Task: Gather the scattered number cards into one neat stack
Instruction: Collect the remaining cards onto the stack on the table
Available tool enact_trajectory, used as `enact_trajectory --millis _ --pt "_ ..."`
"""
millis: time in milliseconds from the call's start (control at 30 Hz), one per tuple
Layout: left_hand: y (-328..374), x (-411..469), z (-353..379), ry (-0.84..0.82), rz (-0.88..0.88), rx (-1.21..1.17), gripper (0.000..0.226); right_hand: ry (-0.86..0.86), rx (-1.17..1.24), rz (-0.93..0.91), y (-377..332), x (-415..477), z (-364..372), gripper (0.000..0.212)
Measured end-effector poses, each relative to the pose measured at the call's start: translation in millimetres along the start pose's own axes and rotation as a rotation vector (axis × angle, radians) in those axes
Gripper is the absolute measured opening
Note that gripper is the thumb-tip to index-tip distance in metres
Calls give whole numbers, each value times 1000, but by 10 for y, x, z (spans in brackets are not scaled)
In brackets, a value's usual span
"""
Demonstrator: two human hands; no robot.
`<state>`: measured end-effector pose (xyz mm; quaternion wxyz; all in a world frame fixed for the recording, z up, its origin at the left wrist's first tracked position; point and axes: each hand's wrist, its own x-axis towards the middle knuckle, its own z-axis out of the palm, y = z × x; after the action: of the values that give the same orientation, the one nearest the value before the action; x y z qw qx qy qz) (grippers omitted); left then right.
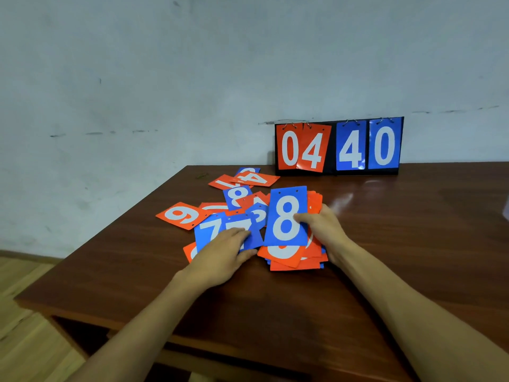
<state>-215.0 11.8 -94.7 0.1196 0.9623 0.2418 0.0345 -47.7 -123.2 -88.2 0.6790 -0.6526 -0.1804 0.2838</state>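
Two hands on the card pile, one blue 8 held up

Most of the number cards lie in a loose spread on the left half of the brown bench. The right hand pinches a blue 8 card. Its thumb lies across the card's face, and its fingers are behind the card and out of sight. The card is raised on a tilt over a rough stack of mostly orange cards, whose edges are fanned and uneven.

The left hand lies palm down, with its fingers stretched flat on two overlapping blue 7 cards, just left of the stack. It grips nothing. An orange card pokes out beneath that hand.

Farther out lie an orange 9 card at the left edge of the spread and a second blue 8 in the middle. Toward the back are an orange 4 card overlapping another orange card, and a blue card behind them.

A flip scoreboard stands at the back of the bench against the pale wall. It reads 04 in orange and 40 in blue. Wooden floor shows at lower left.
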Motion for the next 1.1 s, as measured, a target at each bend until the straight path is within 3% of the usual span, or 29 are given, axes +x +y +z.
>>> enact_trajectory --millis 100,167,233,333,433,500,600,700,800,867,1000,1100 --pt "63 -7 -7 249 -26 -71 45 -16 -1 -8 -29 -30 10 10" --pt "137 -9 -15 511 -94 -294 44 -34 -42 -5 -55 -63 18 13" --pt "246 -8 -28 608 7 -439 43 -41 -77 -7 -58 -77 25 16" --pt "451 -1 -12 369 249 -375 43 -32 -40 3 -85 -78 35 18" --pt "524 35 36 61 297 -210 51 -61 32 52 -98 -53 25 32" --pt "500 15 52 -56 309 -300 52 -51 -11 26 -83 -34 20 37" --pt "332 -35 -12 19 238 -488 45 -21 -77 -67 -45 -27 27 21" --pt "-2 -48 -163 111 51 -224 56 2 -86 -25 -52 -32 38 16" --pt "-268 -112 -313 -82 -139 26 63 -3 -99 -7 -68 -35 38 16" --pt "-293 -158 -333 -124 -131 69 56 -14 -101 -19 -65 -35 40 13" --pt "-143 -178 -309 -1 -47 144 40 -34 -91 -13 -74 -50 30 14" --pt "-78 -156 -293 -36 -46 180 57 -41 -64 6 -81 -55 30 16"
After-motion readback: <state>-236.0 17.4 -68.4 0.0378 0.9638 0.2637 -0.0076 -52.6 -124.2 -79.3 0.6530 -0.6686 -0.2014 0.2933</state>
